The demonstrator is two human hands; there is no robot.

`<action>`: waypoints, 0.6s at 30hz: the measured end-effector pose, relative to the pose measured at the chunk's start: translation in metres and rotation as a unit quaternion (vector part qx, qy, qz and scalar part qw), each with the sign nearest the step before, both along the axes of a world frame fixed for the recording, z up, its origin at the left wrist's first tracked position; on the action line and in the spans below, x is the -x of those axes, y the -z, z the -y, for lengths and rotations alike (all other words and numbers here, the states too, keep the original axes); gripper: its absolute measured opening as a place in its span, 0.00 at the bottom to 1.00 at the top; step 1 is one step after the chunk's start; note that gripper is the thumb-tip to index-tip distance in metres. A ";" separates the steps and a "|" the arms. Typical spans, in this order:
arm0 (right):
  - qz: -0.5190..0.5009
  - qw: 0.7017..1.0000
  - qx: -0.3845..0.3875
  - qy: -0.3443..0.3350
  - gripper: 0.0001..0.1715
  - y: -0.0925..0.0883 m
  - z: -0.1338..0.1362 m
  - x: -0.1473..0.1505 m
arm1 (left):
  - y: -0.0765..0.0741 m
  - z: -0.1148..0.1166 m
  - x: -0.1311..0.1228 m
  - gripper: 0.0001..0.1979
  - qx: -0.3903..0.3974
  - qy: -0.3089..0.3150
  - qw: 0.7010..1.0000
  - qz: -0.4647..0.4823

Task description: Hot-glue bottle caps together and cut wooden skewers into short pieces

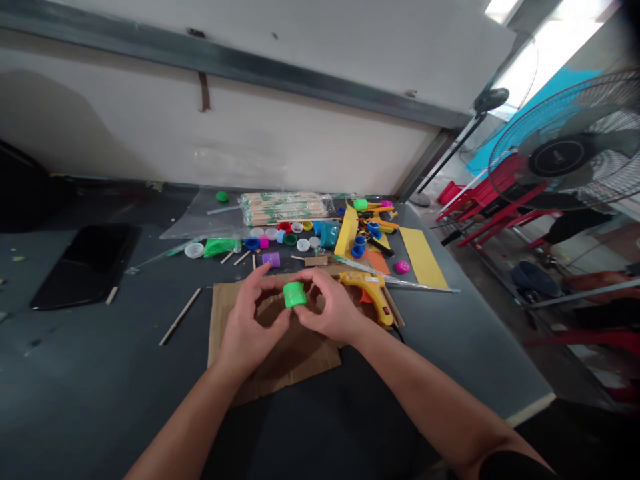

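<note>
A bright green bottle cap (295,295) is held up over a piece of brown cardboard (280,373). It may be two caps put together; I cannot tell. My left hand (253,320) pinches its left side between thumb and fingers, and my right hand (327,308) grips its right side the same way. Just right of my right hand lies a yellow hot glue gun (373,293) on the cardboard's edge. A purple cap (271,259) sits just beyond my left fingertips.
Behind the cardboard lie several coloured caps (297,227), a plastic pack of wooden sticks (285,207) and yellow strips (425,257). A black phone (87,267) and a loose stick (180,317) lie at left. A fan (557,157) stands at right, beyond the table edge.
</note>
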State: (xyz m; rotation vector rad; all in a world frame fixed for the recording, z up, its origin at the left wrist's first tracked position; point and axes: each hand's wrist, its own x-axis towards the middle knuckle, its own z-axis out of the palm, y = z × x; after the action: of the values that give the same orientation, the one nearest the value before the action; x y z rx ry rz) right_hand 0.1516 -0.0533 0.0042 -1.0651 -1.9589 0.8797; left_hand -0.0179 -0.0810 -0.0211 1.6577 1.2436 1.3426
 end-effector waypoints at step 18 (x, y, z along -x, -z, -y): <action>0.001 0.999 -0.023 -0.027 0.24 -0.002 -0.001 -0.003 | -0.004 0.001 0.002 0.27 0.021 -0.008 0.998 -0.060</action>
State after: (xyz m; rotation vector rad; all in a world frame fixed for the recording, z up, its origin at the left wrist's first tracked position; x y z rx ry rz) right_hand 0.1544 -0.0525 0.0066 -0.9917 -2.0080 0.8584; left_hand -0.0201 -0.0816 -0.0174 1.7243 1.3461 1.2340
